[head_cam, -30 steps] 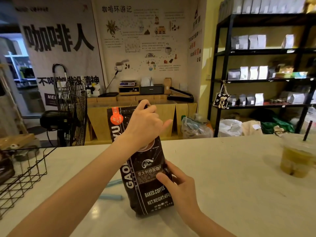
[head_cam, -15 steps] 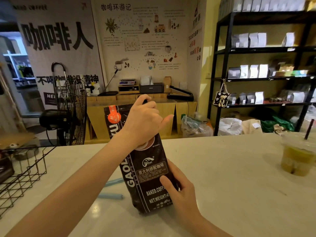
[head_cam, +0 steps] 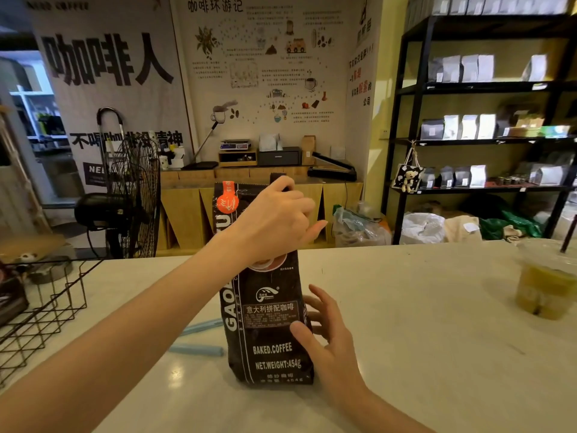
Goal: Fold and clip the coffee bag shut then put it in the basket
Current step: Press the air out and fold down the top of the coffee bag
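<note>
The wire basket [head_cam: 46,310] sat at the desk's [head_cam: 421,307] left edge, without the bag. Two blue clips [head_cam: 196,350] lay unused. Mid-desk, the left hand [head_cam: 274,223] pinched the upright coffee bag's [head_cam: 268,326] unfolded top; the right hand [head_cam: 324,335], fingers spread, steadied its side.

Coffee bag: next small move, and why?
Probably fold the top down. The coffee bag stands upright on the counter, top unfolded; the left hand pinches the top, the right hand steadies its side. The blue clip lies unused behind.
</note>
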Motion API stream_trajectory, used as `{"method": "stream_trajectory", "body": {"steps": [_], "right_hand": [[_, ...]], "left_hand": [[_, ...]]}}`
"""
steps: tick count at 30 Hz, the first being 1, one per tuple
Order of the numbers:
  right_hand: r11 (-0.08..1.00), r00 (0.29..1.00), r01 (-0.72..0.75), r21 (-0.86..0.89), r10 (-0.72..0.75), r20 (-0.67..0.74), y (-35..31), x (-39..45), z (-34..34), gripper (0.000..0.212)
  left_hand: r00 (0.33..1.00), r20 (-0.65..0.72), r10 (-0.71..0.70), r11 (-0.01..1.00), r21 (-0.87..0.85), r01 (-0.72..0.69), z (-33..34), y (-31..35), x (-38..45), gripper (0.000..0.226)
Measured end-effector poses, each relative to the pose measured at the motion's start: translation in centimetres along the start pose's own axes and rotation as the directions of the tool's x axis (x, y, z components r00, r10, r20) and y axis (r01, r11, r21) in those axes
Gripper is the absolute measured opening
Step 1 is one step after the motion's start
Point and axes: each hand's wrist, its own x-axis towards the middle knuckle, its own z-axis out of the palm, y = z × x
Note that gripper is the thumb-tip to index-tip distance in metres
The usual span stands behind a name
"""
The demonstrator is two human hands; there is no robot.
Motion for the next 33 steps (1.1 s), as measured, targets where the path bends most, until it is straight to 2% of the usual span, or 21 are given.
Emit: {"method": "stream_trajectory", "body": {"steps": [4, 7, 9, 12, 15, 17, 20, 24, 28, 31, 33], "right_hand": [[0.998, 0.982, -0.052, 0.018, 0.048, 0.181, -0.4, 0.6, -0.3, 0.071], [0.996, 0.975, -0.058, 0.07, 0.041, 0.219, -0.4, 0.9, -0.5, 0.064], [0.995, 0.981, -0.058, 0.085, 0.041, 0.191, -0.4, 1.1, -0.6, 0.053], [0.986, 0.988, -0.073, 0.147, 0.052, 0.143, -0.1, 1.1, -0.5, 0.048], [0.983, 0.994, -0.064, 0.171, 0.048, 0.1, 0.1, 1.0, -0.6, 0.038], [0.983, 0.994, -0.06, 0.175, 0.044, 0.096, 0.1, 1.0, -0.7, 0.032], [0.986, 0.991, -0.061, 0.152, 0.042, 0.129, 0.0, 0.9, -0.8, 0.029], [0.99, 0.98, -0.055, 0.126, 0.029, 0.199, -0.6, 1.3, -0.6, 0.066], [0.998, 0.971, -0.019, 0.067, 0.003, 0.24, -0.7, 1.3, 0.0, 0.055], [1.0, 0.981, 0.018, 0.024, -0.022, 0.191, -0.1, 0.9, 0.2, 0.048], [0.999, 0.988, 0.04, -0.01, -0.038, 0.151, 0.3, 0.8, 0.3, 0.053]], "left_hand": [[0.988, 0.144, 0.062, 0.998, 0.006, -0.063, -0.2, 0.3, 0.9, 0.058], [0.912, 0.402, 0.074, 0.995, 0.036, -0.097, -0.8, 0.1, 1.8, 0.059], [0.893, 0.446, 0.06, 0.997, 0.015, -0.074, -1.0, -0.3, 2.3, 0.056], [0.912, 0.408, 0.041, 0.999, 0.003, -0.046, -0.8, -0.8, 2.0, 0.054], [0.969, 0.242, 0.059, 0.996, 0.046, -0.072, -0.4, -1.1, 1.4, 0.053], [0.984, 0.17, 0.057, 0.994, 0.082, -0.072, -0.3, -1.1, 1.3, 0.054], [0.981, 0.179, 0.078, 0.992, 0.089, -0.095, -0.3, -0.7, 1.4, 0.052], [0.986, 0.165, 0.034, 0.993, 0.107, -0.052, -0.6, -1.2, 1.0, 0.047], [0.984, 0.176, -0.008, 0.992, 0.127, -0.015, -0.6, -0.9, 0.9, 0.049], [0.985, 0.172, -0.011, 0.986, 0.168, -0.018, -0.6, -0.8, 1.1, 0.049], [0.986, 0.162, -0.026, 0.983, 0.183, -0.004, -0.6, -0.8, 1.2, 0.048]]}}
